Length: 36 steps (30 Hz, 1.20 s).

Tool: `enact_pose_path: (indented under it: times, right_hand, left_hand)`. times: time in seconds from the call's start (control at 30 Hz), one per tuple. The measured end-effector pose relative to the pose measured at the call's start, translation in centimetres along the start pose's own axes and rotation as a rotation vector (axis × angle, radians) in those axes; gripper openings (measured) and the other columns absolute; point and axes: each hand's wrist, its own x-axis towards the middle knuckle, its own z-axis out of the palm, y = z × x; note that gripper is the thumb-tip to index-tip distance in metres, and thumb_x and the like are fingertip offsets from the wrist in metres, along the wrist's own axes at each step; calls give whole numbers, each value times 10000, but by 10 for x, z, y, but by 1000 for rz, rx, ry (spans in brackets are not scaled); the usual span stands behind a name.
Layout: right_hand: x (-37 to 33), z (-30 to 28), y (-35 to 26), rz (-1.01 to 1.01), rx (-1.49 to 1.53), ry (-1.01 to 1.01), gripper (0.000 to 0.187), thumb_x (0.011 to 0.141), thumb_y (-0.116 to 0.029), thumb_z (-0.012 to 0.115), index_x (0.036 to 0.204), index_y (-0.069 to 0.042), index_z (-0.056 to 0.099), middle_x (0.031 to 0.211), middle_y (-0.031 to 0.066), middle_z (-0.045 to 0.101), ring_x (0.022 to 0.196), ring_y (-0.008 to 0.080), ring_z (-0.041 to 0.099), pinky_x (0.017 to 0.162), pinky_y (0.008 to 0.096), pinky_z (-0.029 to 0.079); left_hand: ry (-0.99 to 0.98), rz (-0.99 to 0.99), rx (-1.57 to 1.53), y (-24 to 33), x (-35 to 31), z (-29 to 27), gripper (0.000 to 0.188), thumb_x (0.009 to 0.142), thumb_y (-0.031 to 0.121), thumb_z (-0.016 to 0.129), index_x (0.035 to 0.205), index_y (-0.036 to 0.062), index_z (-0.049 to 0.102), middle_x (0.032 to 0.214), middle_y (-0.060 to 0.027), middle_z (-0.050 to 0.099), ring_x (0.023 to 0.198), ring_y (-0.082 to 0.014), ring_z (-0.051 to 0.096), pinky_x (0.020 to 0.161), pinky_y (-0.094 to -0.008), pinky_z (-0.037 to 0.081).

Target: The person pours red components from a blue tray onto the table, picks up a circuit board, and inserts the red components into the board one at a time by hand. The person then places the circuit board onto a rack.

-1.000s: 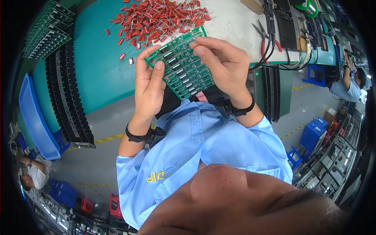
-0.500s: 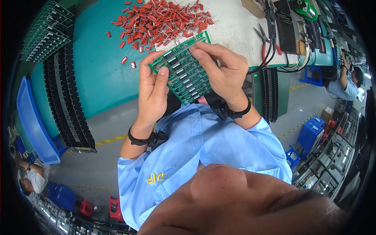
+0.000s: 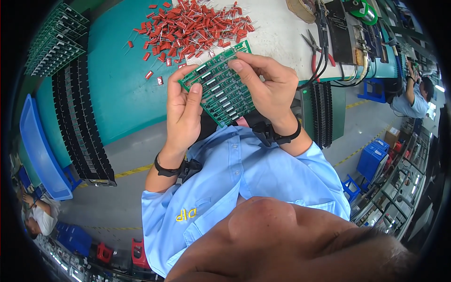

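Clock directions taken from the held board, 12 at the top. Circuit board (image 3: 223,94) is up between both hands, over the table's near edge and in front of the shirt; rows of parts face the wearer, probably so they can be read straight on.

Left hand (image 3: 183,108) pinches the board's 10 o'clock corner: thumb flat on the face, fingers mostly hidden behind. Looks like the steadying hold, kept to the corner so most rows stay uncovered.

Right hand (image 3: 270,84) comes in from 3 o'clock, thumb and index bunched near the 1 o'clock corner. Can't tell if they pinch the rim, a small part, or only rest there. Wrist sits off to the side, leaving the middle rows in view.

Pile of red components (image 3: 197,28) at 11 to 12, just past the board, presumably there for short reach; a few strays at 9. Pliers (image 3: 314,47) lie at 2, on the right hand's side, likely for easy pick-up; green spool (image 3: 369,13) further out, same direction.

Stacked boards (image 3: 58,40) between 9 and 10, black slotted rack (image 3: 80,117) near 9, blue tray (image 3: 44,145) at 8: bulky stuff, seemingly parked clear of the elbows.
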Motion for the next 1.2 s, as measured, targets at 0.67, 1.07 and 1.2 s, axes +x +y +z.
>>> enact_pose_path:
  times: [0.67,1.07,1.2]
  right_hand:
    - [12,-8,-16,31,-77,11,163,869,-20,777,996,56,710,877,91,737,748,89,673,612,185,511]
    - [12,-11,-12,41,4,-140,426,841,-43,811,1173,-1,546,898,47,687,829,100,673,725,214,532]
    - [13,-17,-17,80,64,-233,431,844,-47,809,1177,-2,539,895,51,689,838,101,673,750,241,540]
  left_hand:
    - [-49,16,10,-3,-1,-4,318,1067,88,460,1379,66,405,1114,-45,615,804,-10,516,627,-175,382]
    - [-100,10,-18,-3,-23,1,357,1021,-12,496,1353,11,367,1195,-116,599,989,-98,611,817,-239,503]
    - [-178,-17,61,6,-24,-4,359,1007,-1,539,1335,-1,393,1175,-116,614,999,-101,610,816,-244,503]
